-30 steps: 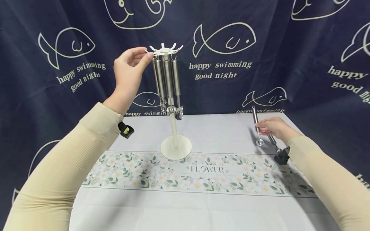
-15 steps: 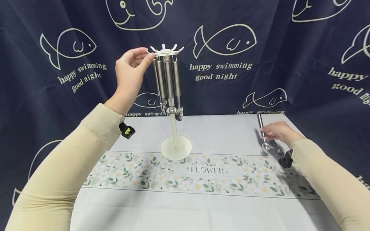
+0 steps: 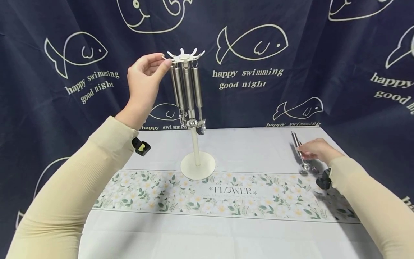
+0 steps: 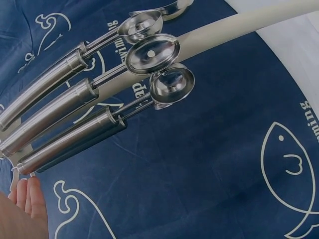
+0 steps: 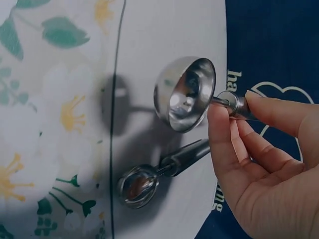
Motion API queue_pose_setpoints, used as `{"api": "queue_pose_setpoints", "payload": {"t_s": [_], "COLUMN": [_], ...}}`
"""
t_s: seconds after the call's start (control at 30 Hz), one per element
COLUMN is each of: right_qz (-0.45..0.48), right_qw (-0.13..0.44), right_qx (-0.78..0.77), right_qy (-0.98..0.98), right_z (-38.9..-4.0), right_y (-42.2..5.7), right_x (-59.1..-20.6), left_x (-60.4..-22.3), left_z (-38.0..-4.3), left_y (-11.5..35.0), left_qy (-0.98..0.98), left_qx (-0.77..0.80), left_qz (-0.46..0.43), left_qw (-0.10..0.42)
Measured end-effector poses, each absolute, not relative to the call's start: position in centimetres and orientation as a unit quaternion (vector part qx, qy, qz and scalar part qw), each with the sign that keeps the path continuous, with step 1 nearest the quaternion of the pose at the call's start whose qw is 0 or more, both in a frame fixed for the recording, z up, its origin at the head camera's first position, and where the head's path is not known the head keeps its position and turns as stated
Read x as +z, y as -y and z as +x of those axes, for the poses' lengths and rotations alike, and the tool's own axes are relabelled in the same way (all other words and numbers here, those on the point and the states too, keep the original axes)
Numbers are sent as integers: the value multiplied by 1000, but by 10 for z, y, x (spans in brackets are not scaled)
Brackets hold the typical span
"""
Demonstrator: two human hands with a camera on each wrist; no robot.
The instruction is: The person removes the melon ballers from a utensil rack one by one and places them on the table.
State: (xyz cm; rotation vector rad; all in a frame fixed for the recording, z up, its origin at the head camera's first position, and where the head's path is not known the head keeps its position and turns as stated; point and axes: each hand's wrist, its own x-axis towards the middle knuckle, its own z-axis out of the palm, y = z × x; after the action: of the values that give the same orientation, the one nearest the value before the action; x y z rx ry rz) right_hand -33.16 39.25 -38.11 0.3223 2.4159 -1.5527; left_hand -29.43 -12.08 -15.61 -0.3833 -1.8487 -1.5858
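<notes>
My left hand is at the top of a white utensil stand, its thumb and forefinger pinching one of the hooks. Several steel scoops hang from the stand by their handles; the left wrist view shows their round and oval bowls close up. At the right, my right hand holds a steel melon baller near the neck, thumb and fingers round its handle. Its bowl is over the table, casting a shadow. A second melon baller lies on the table below, its handle partly hidden by my fingers.
A floral runner lettered "FLOWER" crosses the white table, and the stand's round base overlaps its back edge. Behind the table hangs a dark blue curtain with white fish drawings.
My right hand has moved right and a little toward me, carrying the melon baller down closer to the one lying on the table. The left hand keeps its place at the hook.
</notes>
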Motion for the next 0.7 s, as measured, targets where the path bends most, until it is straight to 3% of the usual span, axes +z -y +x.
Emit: {"api": "queue_pose_setpoints", "payload": {"t_s": [0.7], "right_qz": [201], "right_qw": [95], "right_qx": [-453], "right_qy": [-863], "right_z": [-344], "right_y": [-393], "right_x": [-401], "left_x": [-157], "left_z": [-293], "left_y": [121], "left_qy": [712], "left_qx": [-598], "left_qz": [-150], "left_qw": [337]}}
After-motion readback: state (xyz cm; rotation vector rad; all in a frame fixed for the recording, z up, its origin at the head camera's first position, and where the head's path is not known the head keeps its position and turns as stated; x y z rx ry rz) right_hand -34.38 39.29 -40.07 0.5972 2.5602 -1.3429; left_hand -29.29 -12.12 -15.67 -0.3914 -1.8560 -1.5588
